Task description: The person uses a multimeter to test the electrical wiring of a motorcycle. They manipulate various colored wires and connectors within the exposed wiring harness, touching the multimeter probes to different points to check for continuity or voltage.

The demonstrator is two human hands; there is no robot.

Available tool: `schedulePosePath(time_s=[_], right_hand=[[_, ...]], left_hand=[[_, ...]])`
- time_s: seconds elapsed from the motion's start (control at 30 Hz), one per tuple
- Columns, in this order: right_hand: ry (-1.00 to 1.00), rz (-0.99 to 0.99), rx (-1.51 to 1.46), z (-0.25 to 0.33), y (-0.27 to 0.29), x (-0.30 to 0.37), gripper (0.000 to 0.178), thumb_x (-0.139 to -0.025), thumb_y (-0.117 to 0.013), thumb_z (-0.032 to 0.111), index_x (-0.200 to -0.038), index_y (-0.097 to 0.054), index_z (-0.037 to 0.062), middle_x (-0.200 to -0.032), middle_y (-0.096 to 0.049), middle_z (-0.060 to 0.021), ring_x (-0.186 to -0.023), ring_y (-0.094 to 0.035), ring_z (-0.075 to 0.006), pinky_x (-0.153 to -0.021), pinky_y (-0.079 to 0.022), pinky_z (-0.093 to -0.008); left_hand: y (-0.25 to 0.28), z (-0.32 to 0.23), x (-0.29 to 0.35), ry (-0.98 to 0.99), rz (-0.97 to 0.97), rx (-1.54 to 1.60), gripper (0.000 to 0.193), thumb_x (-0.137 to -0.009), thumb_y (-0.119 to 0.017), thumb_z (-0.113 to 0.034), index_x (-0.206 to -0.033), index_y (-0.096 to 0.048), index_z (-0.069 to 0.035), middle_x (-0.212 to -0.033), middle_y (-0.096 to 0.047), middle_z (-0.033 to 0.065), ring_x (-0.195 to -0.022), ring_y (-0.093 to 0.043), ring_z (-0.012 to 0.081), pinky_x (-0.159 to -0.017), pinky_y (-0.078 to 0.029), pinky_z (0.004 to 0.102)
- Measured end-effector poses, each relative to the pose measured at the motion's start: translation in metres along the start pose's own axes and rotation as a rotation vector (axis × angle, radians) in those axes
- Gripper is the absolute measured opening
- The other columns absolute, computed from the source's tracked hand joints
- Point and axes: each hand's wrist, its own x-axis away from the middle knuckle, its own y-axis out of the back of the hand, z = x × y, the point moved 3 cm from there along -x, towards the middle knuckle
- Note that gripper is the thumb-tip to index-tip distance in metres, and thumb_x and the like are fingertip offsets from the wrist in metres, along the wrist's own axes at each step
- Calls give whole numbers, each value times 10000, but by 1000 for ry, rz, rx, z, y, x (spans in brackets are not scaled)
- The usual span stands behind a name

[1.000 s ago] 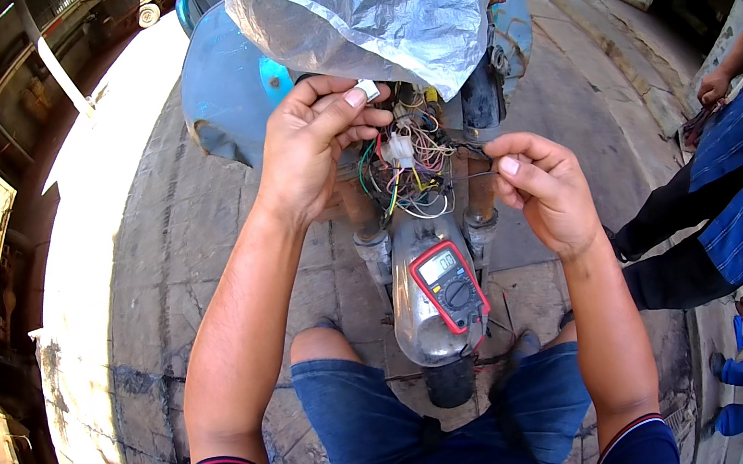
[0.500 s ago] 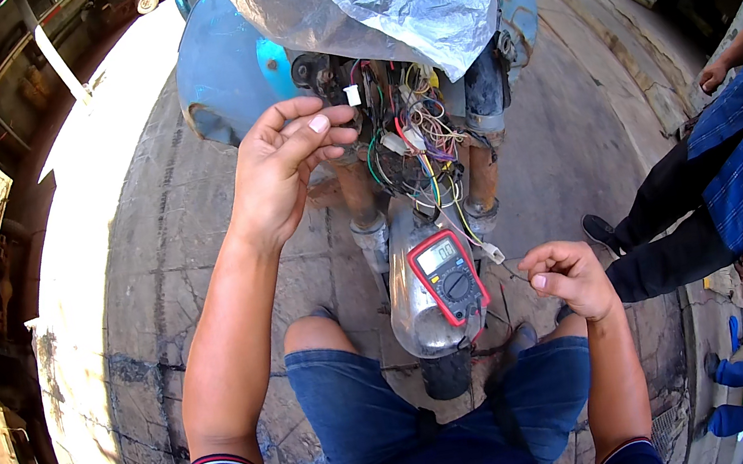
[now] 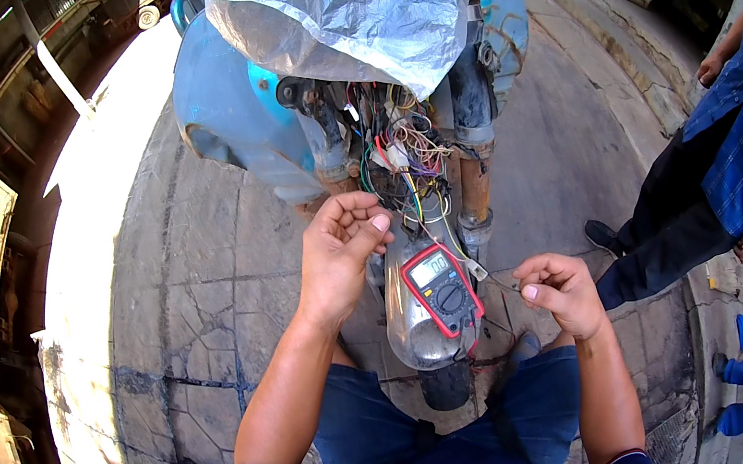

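Left hand has dropped from the wire bundle, fingers loosely curled and empty, beside the red multimeter on the chrome fender's top, while right hand stays pinching a thin lead.

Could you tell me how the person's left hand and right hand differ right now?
The left hand is raised beside the wire bundle, fingers loosely curled, holding nothing visible. The right hand sits lower, beside the red multimeter, pinching a thin wire. Both are bare.
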Motion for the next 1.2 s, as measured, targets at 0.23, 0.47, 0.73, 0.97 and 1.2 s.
schedulePosePath(time_s=[0.23, 0.47, 0.73, 0.97, 1.2], right_hand=[[64, -101, -71, -7, 5, 2, 215, -878, -710, -1, -1091, -694, -28, -859, -675, -21, -705, -572, -65, -638, -450, -211], [203, -211, -275, -9, 21, 0, 165, -879, -646, -23, -1042, -647, -44, -750, -603, -53, -616, -505, -112, -585, -400, -261], [209, -226, -236, -15, 20, -2, 167, -888, -645, 34, -1049, -638, -12, -711, -543, -37, -586, -452, -116, -551, -351, -274], [200, -252, -305, -14, 23, -4, 153, -882, -633, -11, -1033, -649, -28, -706, -559, -30, -593, -479, -114, -566, -373, -268], [195, -323, -363, -14, 36, -2, 134, -898, -616, -10, -1030, -638, -18, -707, -537, -18, -584, -458, -108, -554, -357, -265]], left_hand=[[15, -6, -19, -43, -99, 38, 227, -972, -664, -29, -1187, -606, 18, -1007, -696, 100, -806, -661, 155, -707, -514, 275], [14, 1, -26, -10, -115, 34, 207, -977, -664, -48, -1169, -619, 16, -940, -691, 70, -722, -638, 128, -641, -499, 263], [5, -21, -40, -68, -145, -99, 221, -1000, -656, -109, -1189, -632, 3, -836, -647, 13, -608, -549, 64, -536, -427, 224], [0, -39, -62, -83, -17, -307, 385, -1035, -592, -132, -1382, -554, 31, -721, -626, 22, -547, -511, 65, -510, -412, 234], [-14, -57, -83, -133, 15, -495, 371, -1001, -615, -108, -1314, -560, 83, -689, -637, 32, -603, -555, 86, -562, -429, 274]])
